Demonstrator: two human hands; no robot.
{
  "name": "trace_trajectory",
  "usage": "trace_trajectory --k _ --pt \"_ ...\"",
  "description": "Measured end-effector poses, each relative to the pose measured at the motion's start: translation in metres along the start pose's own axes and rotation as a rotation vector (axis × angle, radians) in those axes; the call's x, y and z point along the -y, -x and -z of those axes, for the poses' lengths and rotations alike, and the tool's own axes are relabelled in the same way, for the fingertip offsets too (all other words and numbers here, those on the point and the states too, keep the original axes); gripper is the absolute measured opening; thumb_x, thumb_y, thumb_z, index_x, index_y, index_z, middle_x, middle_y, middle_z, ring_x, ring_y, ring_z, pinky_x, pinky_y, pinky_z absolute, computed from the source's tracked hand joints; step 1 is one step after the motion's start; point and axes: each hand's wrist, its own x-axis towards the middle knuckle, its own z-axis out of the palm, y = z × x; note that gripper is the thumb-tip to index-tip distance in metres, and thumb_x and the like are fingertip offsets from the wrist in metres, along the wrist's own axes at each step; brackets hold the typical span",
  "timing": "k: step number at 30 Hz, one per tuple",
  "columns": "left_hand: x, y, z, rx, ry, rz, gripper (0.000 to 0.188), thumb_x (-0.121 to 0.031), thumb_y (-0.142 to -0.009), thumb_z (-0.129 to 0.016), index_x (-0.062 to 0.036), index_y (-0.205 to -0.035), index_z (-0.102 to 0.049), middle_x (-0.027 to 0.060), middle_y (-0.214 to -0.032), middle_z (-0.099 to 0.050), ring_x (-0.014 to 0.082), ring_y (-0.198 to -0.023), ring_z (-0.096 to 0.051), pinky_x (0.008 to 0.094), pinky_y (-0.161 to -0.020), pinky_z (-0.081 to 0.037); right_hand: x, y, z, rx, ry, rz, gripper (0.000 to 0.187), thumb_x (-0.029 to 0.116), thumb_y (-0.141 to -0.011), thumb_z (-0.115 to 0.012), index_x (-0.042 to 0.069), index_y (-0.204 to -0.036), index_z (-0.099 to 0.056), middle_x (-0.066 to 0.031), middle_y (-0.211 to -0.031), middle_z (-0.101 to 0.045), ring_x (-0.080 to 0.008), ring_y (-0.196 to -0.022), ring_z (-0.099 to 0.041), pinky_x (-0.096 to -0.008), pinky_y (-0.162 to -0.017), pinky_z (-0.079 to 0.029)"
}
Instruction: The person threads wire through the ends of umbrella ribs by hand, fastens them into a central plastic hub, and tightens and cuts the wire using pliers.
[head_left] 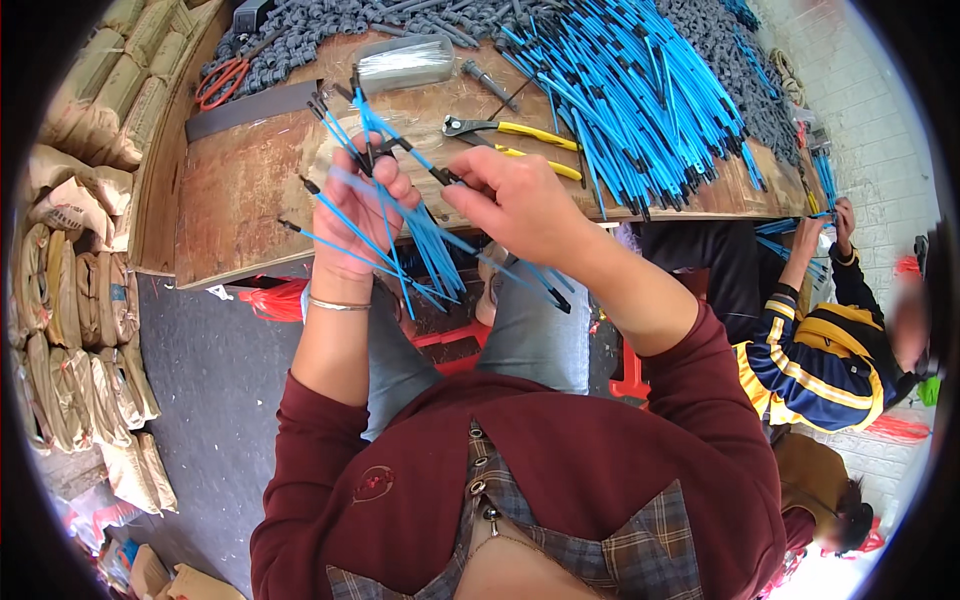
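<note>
Left hand (362,205) was closed around a fanned bundle of thin blue plastic-coated wires with black end caps (420,245), held up in front of the chest, above the lap and just short of the counter edge. Right hand (515,200) was pinched shut on one black tip at the top of that same bundle, fingers curled. Step in hand looked like sorting or gathering: a single wire being pulled from or added to the bunch. Next move would likely call for a firm pinch on one tip and a steady left grip so the fan doesn't slip. Behind the hands, the brown wooden counter (250,190) carried a large heap of identical blue wires (640,90), yellow-handled pliers (510,130), a clear plastic tub (405,62), red-handled scissors (222,80). A co-worker's hands (825,228) held more blue wires at right.
</note>
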Motion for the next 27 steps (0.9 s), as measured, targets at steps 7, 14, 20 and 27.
trace_trajectory --k 7,14,20,27 --pt "0.001 0.012 -0.018 -0.015 -0.334 0.053 0.024 -0.02 -0.085 -0.058 -0.0041 -0.103 -0.052 0.0095 -0.072 -0.056 0.0214 -0.062 -0.053 0.0331 -0.06 -0.044 -0.071 -0.068 0.02 -0.245 0.366 -0.035 0.018 0.018 -0.078 -0.061 0.004 -0.09 -0.062 -0.0151 -0.076 -0.063 -0.0288 -0.07 -0.062 -0.0342 -0.061 -0.049" --pt "-0.003 0.04 -0.028 0.04 -0.389 0.254 0.014 -0.008 -0.082 -0.06 -0.0015 -0.093 -0.055 0.0124 -0.076 -0.06 0.0196 -0.065 -0.058 0.0294 -0.061 -0.047 -0.114 -0.123 -0.002 0.035 0.83 -0.252 0.018 0.016 -0.073 -0.062 0.002 -0.085 -0.062 -0.0147 -0.077 -0.064 -0.0309 -0.074 -0.063 -0.0405 -0.065 -0.051" --pt "0.004 0.04 -0.046 0.167 -0.801 0.079 0.009 -0.002 -0.079 -0.059 0.0011 -0.087 -0.057 0.0143 -0.08 -0.063 0.018 -0.065 -0.06 0.0275 -0.059 -0.049 -0.084 -0.168 0.072 -0.265 0.17 -0.347 0.022 0.015 -0.075 -0.058 0.001 -0.091 -0.061 -0.0188 -0.089 -0.063 -0.0331 -0.082 -0.062 -0.0396 -0.069 -0.05" --pt "-0.013 0.038 -0.041 0.123 -0.871 0.272 0.012 0.0 -0.079 -0.057 0.0026 -0.091 -0.058 0.0155 -0.085 -0.064 0.0196 -0.071 -0.062 0.0307 -0.062 -0.05 -0.103 -0.102 0.091 -0.198 0.91 -0.389 0.025 0.027 -0.075 -0.06 0.004 -0.084 -0.062 -0.0148 -0.084 -0.064 -0.0281 -0.077 -0.063 -0.0391 -0.064 -0.051"
